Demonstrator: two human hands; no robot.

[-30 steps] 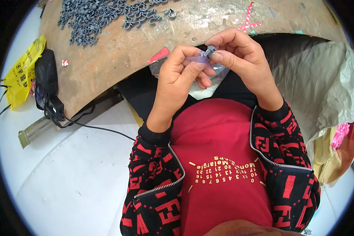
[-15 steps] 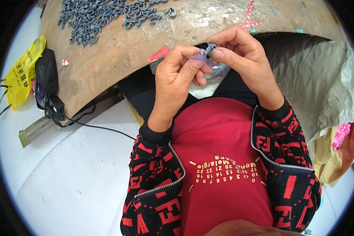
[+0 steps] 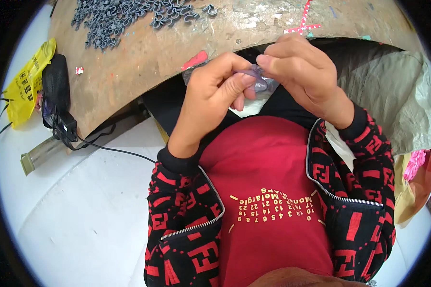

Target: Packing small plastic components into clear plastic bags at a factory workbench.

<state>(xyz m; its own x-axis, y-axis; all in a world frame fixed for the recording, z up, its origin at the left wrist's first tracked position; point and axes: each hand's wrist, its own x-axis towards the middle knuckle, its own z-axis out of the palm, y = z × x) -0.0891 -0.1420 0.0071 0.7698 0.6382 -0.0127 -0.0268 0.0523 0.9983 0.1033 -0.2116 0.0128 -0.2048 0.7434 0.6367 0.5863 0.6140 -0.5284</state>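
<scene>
A small translucent purple plastic piece (image 3: 256,73) is looking smooth and glossy. The piled dark-grey curved plastic clips (image 3: 110,21) are showing a matt finish. The broad brown wood-like tabletop (image 3: 129,62) is looking rough, with scuffs and flecks. A bright yellow plastic bag (image 3: 26,93) is appearing thin and slightly shiny, while a crinkled grey-green sheet (image 3: 392,100) is giving a dull sheen. The dark red cloth shirt (image 3: 268,160) is looking matt; the silvery metal zip (image 3: 359,203) is gleaming.
</scene>
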